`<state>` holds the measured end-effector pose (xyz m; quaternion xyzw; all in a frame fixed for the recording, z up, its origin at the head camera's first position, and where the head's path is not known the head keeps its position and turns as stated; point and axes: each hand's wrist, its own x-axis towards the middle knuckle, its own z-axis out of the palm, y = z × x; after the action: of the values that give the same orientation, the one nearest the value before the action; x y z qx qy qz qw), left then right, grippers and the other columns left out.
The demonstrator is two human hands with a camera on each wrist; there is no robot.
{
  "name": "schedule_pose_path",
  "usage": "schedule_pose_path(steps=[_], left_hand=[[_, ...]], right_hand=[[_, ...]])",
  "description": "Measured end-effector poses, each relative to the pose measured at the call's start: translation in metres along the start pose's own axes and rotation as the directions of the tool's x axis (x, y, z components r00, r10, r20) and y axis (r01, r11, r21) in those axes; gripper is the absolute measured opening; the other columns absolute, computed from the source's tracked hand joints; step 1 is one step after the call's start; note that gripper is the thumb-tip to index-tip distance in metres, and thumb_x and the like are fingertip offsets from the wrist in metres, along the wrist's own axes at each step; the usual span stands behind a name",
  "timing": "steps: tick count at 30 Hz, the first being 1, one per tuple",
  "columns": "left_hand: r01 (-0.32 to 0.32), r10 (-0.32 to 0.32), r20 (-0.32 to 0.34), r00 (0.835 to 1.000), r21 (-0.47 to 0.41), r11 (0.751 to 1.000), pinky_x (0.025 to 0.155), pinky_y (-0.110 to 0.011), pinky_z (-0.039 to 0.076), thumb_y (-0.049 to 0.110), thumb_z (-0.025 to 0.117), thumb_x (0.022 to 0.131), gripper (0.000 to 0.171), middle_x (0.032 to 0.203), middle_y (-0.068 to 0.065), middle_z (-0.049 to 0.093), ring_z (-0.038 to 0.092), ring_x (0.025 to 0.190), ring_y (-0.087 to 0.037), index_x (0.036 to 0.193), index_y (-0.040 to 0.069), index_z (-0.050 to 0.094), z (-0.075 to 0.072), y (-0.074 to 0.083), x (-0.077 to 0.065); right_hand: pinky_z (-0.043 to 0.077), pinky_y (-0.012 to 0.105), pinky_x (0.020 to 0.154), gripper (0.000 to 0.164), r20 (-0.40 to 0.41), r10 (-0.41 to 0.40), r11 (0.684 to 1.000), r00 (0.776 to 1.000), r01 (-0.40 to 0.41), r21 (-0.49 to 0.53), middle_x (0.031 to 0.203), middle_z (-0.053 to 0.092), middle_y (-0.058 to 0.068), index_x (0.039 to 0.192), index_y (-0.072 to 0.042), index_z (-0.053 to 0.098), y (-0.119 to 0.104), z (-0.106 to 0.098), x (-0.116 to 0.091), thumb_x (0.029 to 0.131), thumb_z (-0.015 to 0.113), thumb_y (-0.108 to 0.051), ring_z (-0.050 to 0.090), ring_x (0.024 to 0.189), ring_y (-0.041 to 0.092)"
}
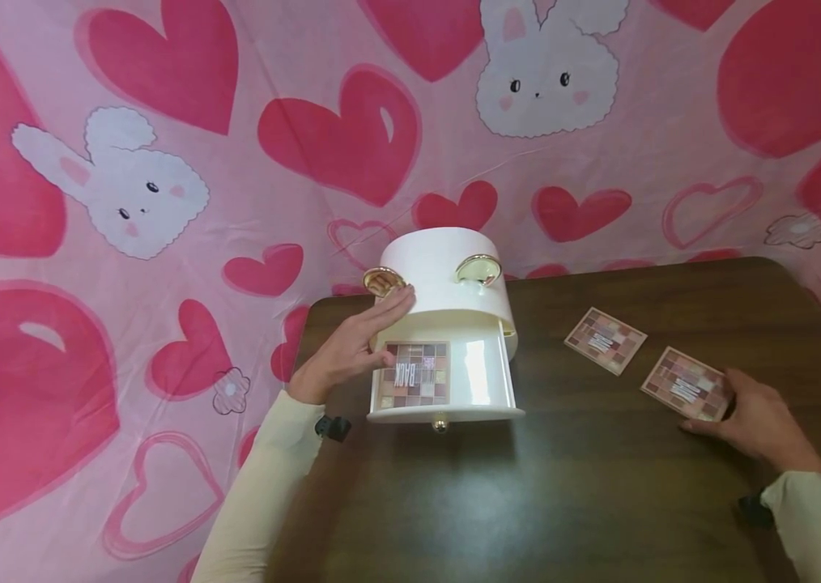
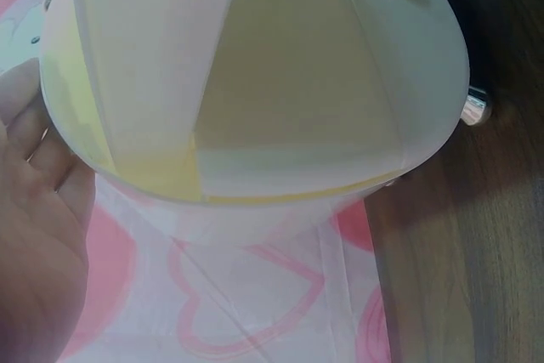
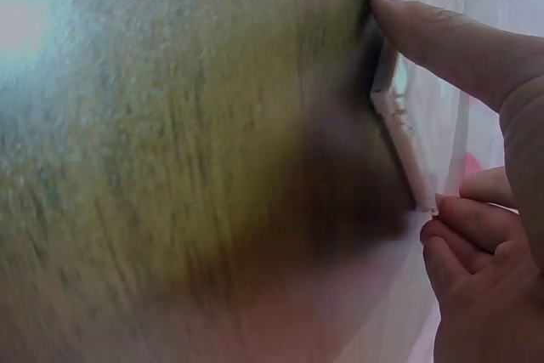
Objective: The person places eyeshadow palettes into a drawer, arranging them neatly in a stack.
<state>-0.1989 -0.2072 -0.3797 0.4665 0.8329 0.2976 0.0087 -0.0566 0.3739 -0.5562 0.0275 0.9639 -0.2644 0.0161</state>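
A white rounded organizer box (image 1: 443, 271) stands on the table with its lower drawer (image 1: 447, 415) pulled out toward me. Inside that drawer, on the left, lies an eyeshadow palette (image 1: 421, 376) with a grid of pink and brown shades. My left hand (image 1: 348, 344) rests with straight fingers against the box's upper left side; the left wrist view shows its fingers along the box wall (image 2: 153, 172). On the right, my right hand (image 1: 763, 425) holds a second palette (image 1: 683, 387) by its edges, thumb (image 3: 459, 40) at one side and fingers at another.
A third palette (image 1: 606, 340) lies flat on the dark wooden table (image 1: 563, 486), between the box and my right hand. Two gold-rimmed knobs jut from the box top, and a gold knob (image 1: 440, 423) sits on the drawer front. Behind hangs a pink heart-print cloth (image 1: 294, 194).
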Motion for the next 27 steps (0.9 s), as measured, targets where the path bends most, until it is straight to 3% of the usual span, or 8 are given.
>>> schedule_pose_path(steps=[4, 8, 16, 27], left_hand=[[-0.002, 0.002, 0.001, 1.000, -0.003, 1.000, 0.110, -0.053, 0.038, 0.081, 0.037, 0.088, 0.100, 0.164, -0.006, 0.027, 0.021, 0.151, -0.023, 0.156, 0.007, 0.034, 0.000, 0.000, 0.000], [-0.002, 0.002, 0.003, 1.000, -0.005, 1.000, 0.110, -0.052, 0.038, 0.082, 0.036, 0.088, 0.101, 0.164, -0.006, 0.027, 0.021, 0.151, -0.022, 0.156, 0.007, 0.034, 0.001, 0.000, 0.000], [-0.009, 0.009, 0.003, 1.000, -0.019, 1.000, 0.111, -0.052, 0.036, 0.079, 0.039, 0.090, 0.098, 0.164, -0.006, 0.026, 0.021, 0.151, -0.022, 0.156, 0.007, 0.034, 0.001, -0.001, 0.001], [-0.002, 0.002, -0.004, 1.000, -0.016, 1.000, 0.112, -0.052, 0.036, 0.079, 0.039, 0.090, 0.097, 0.164, -0.006, 0.027, 0.021, 0.151, -0.022, 0.156, 0.008, 0.034, 0.000, 0.001, 0.000]], right_hand=[[0.040, 0.073, 0.081, 0.118, 0.003, 0.024, 1.000, 1.000, -0.024, -0.018, 0.117, 0.048, 0.045, 0.137, 0.025, 0.032, 0.001, 0.000, 0.000, 0.069, 0.091, -0.051, 0.048, 0.100, 0.060], [0.033, 0.077, 0.089, 0.123, -0.023, 0.058, 0.998, 0.998, -0.058, -0.010, 0.129, 0.036, 0.053, 0.139, 0.029, 0.025, 0.001, 0.000, -0.002, 0.071, 0.089, -0.051, 0.037, 0.111, 0.069], [0.027, 0.078, 0.092, 0.120, -0.090, 0.148, 0.987, 0.985, -0.142, 0.071, 0.135, 0.035, 0.050, 0.147, 0.022, 0.018, -0.007, -0.007, -0.011, 0.078, 0.082, -0.053, 0.032, 0.117, 0.070], [0.026, 0.080, 0.091, 0.109, -0.197, 0.075, 0.992, 0.978, -0.053, 0.113, 0.139, 0.036, 0.047, 0.148, 0.015, 0.031, -0.032, -0.023, -0.016, 0.075, 0.087, -0.044, 0.034, 0.119, 0.069]])
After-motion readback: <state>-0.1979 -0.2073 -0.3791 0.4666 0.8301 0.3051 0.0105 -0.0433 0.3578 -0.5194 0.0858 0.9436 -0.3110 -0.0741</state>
